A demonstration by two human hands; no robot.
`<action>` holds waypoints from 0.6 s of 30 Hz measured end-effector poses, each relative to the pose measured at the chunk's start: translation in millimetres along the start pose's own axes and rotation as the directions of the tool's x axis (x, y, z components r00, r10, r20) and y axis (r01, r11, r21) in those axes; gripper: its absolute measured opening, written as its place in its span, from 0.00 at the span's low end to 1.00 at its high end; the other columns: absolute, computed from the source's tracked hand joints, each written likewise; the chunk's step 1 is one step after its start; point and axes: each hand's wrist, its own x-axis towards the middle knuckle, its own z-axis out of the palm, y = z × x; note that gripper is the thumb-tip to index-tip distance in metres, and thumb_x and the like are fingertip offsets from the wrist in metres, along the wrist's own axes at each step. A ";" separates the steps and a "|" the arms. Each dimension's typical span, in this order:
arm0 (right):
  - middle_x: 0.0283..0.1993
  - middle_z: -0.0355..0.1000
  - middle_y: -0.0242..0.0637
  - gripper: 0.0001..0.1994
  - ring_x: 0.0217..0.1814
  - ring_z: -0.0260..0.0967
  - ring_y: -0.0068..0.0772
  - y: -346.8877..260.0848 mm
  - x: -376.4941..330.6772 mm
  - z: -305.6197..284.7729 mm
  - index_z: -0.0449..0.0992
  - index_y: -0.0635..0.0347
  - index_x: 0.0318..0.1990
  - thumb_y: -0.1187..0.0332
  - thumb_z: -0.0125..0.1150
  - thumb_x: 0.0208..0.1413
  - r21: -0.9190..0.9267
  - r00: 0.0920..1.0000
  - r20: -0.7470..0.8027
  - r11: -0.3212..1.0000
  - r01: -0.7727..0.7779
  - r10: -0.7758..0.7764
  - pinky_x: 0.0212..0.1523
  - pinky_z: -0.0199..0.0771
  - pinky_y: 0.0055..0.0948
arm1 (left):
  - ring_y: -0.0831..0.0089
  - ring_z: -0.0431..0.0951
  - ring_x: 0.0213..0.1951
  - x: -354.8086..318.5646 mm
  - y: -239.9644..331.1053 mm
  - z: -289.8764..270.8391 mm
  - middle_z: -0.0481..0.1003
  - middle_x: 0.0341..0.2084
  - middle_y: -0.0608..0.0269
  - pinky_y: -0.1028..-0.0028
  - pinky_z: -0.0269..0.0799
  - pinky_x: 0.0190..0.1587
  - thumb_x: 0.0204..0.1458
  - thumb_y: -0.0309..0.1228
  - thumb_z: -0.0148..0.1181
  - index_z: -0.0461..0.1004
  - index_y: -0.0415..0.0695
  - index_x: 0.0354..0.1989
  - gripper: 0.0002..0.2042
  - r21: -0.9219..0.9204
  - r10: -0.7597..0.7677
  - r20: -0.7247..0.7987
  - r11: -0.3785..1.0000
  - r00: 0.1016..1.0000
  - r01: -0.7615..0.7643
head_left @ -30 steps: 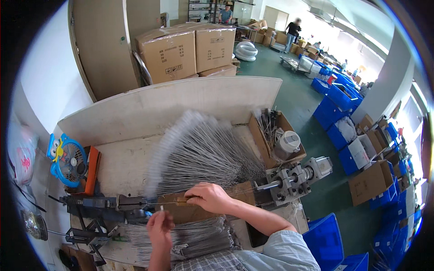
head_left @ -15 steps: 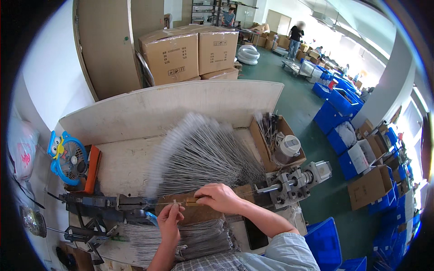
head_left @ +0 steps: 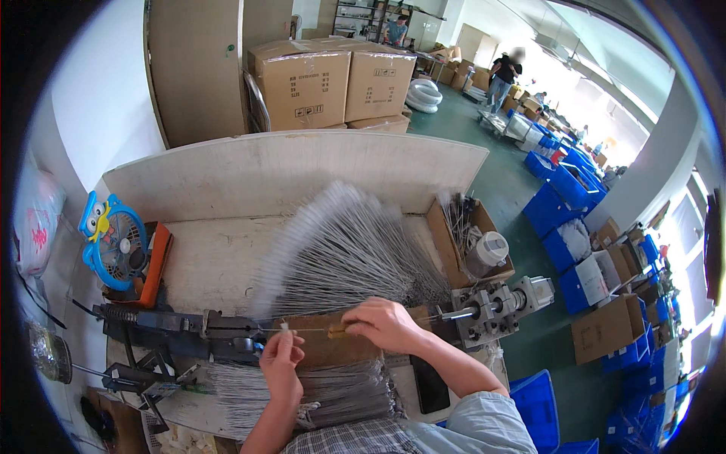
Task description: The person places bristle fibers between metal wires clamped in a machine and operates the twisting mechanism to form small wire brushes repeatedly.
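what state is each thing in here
left hand, pinching a small white piece
right hand, pinching a brass-coloured piece
rods beyond the hands, fanned out
rods nearer the body, bunched
large carton, closed
small carton, open
black slab, lying flat

Your right hand's (head_left: 383,324) piece (head_left: 336,331) was golden-brown, your clothing (head_left: 352,440) checked grey; by the workbench's (head_left: 204,246) left edge, the fan (head_left: 125,246) was blue.

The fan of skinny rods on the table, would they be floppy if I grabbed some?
Probably not: the rods lie nearly straight, so they're likely springy. Each looks light, being so thin. Loosely spread, they might slip apart.
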 end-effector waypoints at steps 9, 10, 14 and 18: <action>0.33 0.73 0.35 0.09 0.40 0.69 0.39 -9.7 66.8 56.8 0.75 0.57 0.33 0.64 0.56 0.48 -0.166 0.991 -0.108 0.984 0.063 -0.082 0.41 0.69 0.36 | 0.82 0.67 0.19 0.5 6.2 -3.8 0.73 0.21 0.69 0.80 0.63 0.23 0.54 0.33 0.54 0.73 0.44 0.33 0.06 -0.095 -0.047 -0.055 0.995 0.997 0.042; 0.33 0.73 0.35 0.09 0.40 0.69 0.39 -11.9 69.0 59.6 0.75 0.57 0.33 0.64 0.56 0.48 -0.161 0.991 -0.106 0.985 0.065 -0.082 0.41 0.69 0.36 | 0.83 0.67 0.18 0.1 6.5 -4.1 0.73 0.21 0.69 0.80 0.63 0.23 0.54 0.34 0.55 0.72 0.45 0.33 0.06 -0.109 -0.056 -0.047 0.993 0.997 0.050; 0.34 0.73 0.35 0.10 0.41 0.69 0.40 -18.5 70.9 66.3 0.76 0.58 0.34 0.63 0.55 0.48 -0.089 0.997 0.069 0.996 -0.012 0.018 0.41 0.69 0.37 | 0.83 0.67 0.18 1.2 4.0 -7.0 0.72 0.21 0.70 0.80 0.62 0.23 0.53 0.34 0.55 0.72 0.46 0.33 0.06 -0.143 -0.080 -0.030 0.987 0.996 0.074; 0.35 0.73 0.37 0.10 0.42 0.69 0.41 -24.5 72.1 66.7 0.76 0.59 0.34 0.64 0.55 0.47 -0.009 0.996 0.084 1.000 -0.009 0.010 0.41 0.69 0.38 | 0.83 0.67 0.19 -3.0 7.1 -12.9 0.72 0.20 0.70 0.81 0.61 0.23 0.53 0.34 0.56 0.72 0.46 0.33 0.06 -0.144 -0.088 -0.027 0.986 0.996 0.083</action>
